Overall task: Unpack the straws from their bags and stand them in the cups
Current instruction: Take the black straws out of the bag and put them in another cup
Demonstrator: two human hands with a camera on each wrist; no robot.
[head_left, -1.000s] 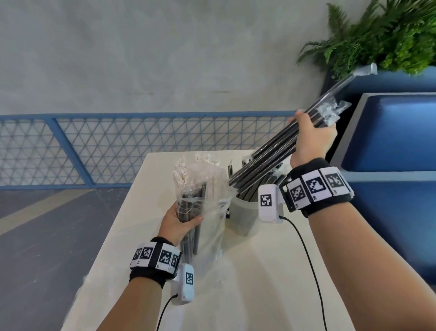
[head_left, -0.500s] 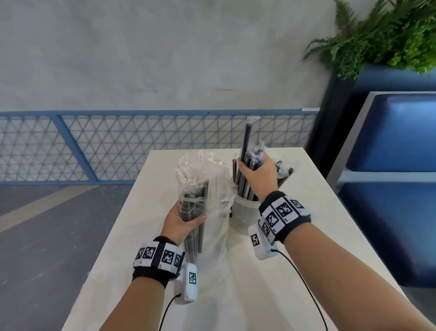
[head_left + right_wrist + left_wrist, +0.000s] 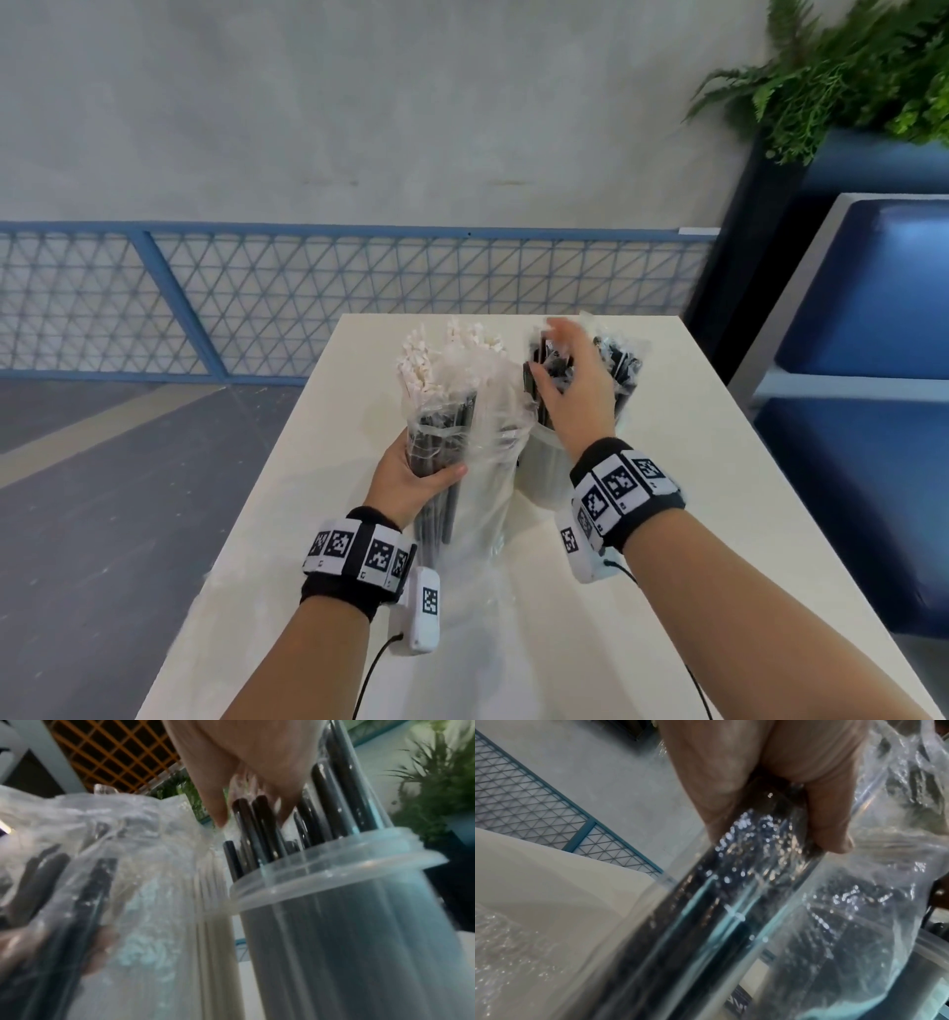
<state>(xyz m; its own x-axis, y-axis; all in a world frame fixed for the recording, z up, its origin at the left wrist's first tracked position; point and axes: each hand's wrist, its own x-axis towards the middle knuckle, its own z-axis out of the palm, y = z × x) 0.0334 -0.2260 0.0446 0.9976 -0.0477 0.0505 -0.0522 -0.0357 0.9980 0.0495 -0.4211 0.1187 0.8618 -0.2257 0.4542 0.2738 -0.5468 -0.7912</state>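
Observation:
My left hand grips a clear plastic bag with a few black straws inside, held upright over the table; the left wrist view shows my left hand curled round the bag. A translucent cup to its right holds many black straws. My right hand hovers over their tops, fingers loose and spread, blurred. In the right wrist view its fingertips touch the straws standing in the cup. White wrapped straws stand behind the bag; what holds them is hidden.
The cream table is narrow, with its edges close on both sides. A blue mesh railing runs behind it. A blue seat and a planter with ferns stand to the right. Loose clear plastic lies on the table's left.
My right hand swung a bundle of black straws down from the upper right into the cup, then let go and opened above them. The left hand kept holding the bag.

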